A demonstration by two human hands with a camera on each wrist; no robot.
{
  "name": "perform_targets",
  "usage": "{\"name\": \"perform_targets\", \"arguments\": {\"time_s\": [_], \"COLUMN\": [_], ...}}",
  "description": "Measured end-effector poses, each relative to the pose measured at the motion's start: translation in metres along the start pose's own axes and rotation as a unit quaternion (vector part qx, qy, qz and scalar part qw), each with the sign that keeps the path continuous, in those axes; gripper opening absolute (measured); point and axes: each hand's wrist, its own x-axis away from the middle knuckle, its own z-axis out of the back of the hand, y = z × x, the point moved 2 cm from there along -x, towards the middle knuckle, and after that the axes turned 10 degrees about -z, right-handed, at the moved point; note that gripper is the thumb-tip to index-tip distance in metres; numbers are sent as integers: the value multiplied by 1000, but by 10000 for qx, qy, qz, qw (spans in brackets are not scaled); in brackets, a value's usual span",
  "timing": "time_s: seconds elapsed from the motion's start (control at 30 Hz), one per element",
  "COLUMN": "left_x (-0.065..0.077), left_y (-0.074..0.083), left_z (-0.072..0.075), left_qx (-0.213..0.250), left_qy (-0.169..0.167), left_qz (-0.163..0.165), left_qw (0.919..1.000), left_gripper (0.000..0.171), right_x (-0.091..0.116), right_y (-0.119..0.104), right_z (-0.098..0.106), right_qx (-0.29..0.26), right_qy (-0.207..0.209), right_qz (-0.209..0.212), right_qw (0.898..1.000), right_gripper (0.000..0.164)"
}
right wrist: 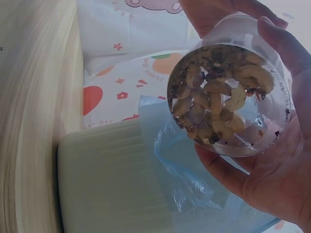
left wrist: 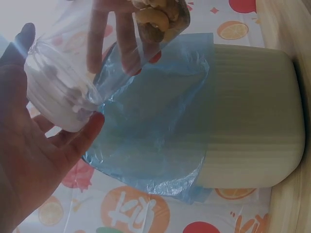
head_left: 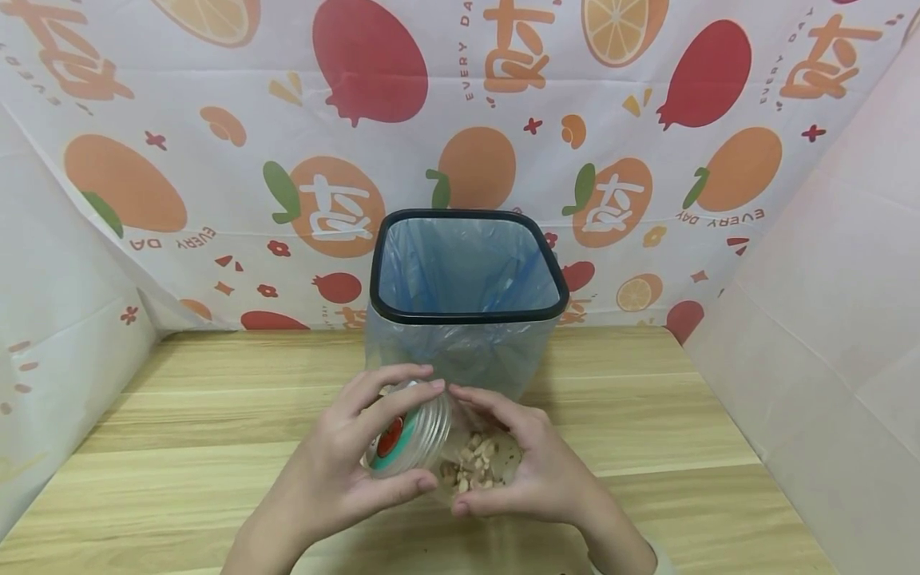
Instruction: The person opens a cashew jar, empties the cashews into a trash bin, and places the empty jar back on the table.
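Observation:
A clear plastic jar (right wrist: pixel 265 133) is held tilted on its side between both hands in front of the bin. Cashew nuts (head_left: pixel 477 459) and dark crumbs lie inside, gathered toward its base. My left hand (head_left: pixel 331 459) grips the ridged, see-through lid end (left wrist: pixel 60 92), its thumb below and fingers above. A teal and red label (head_left: pixel 391 439) shows on that end. Around the jar's body, near the base, my right hand (head_left: pixel 549 463) holds on with thumb and fingers. Through the jar wall, several right fingers show in the left wrist view.
Just beyond the hands stands a pale bin (left wrist: pixel 252 116) with a black rim (head_left: pixel 470 318) and a blue plastic bag (head_left: pixel 460 255) lining it, folded over the outside. The wooden table (head_left: pixel 216 415) meets a fruit-printed cloth (head_left: pixel 237 176) behind, with white cloth sides left and right.

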Motion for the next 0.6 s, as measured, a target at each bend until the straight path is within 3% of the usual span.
{"name": "perform_targets", "arguments": {"time_s": [0.37,0.6], "left_x": [1,2], "left_y": [-2,-4], "left_z": [4,7], "left_qx": [-64,92], "left_qy": [97,337], "left_qz": [179,-32], "left_qw": [9998,9994], "left_gripper": [65,63], "right_x": [1,0], "right_y": [1,1], "right_z": [1,3], "right_qx": [122,144], "right_qy": [136,184], "right_qz": [-328,-215], "right_qw": [9993,9995], "right_gripper": [93,93]}}
